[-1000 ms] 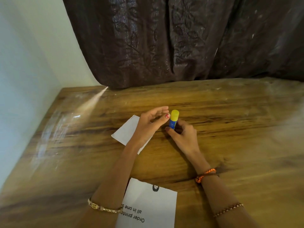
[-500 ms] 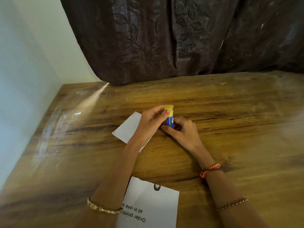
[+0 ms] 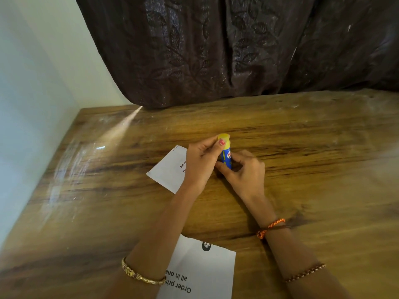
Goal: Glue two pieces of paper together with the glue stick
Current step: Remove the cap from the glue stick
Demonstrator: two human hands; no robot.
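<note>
Paper first: printed sheet [image 3: 201,269] lies flat at the near edge of the wooden table [image 3: 313,173], text upside down from the wearer's side, left forearm crossing its left corner. Gold bangle [image 3: 142,277] on that forearm, right over the sheet's left edge. Beaded bracelet [image 3: 305,275] and orange braided thread [image 3: 269,227] on the right arm, right of the sheet.

Farther in from the sheet, both hands meet on the glue stick [image 3: 226,157]. Stick stands roughly upright, blue body, yellow cap [image 3: 224,139] on top, base on or just above the tabletop; can't tell which. Right hand [image 3: 246,171] grips the blue body low down, fingers wrapped round it from the right. Left hand [image 3: 200,162] pinches the cap from the left, thumb with red nail pressed on the cap's front, fingers curled behind. Cap looks seated on the body.

Second, smaller paper [image 3: 170,169] lies flat just beyond and left of the sheet, partly under the left hand, touching nothing else, glue stick just right of it.

Beyond that, bare table, then dark patterned curtain [image 3: 237,50] along the far edge; pale wall [image 3: 32,83] on the left.
</note>
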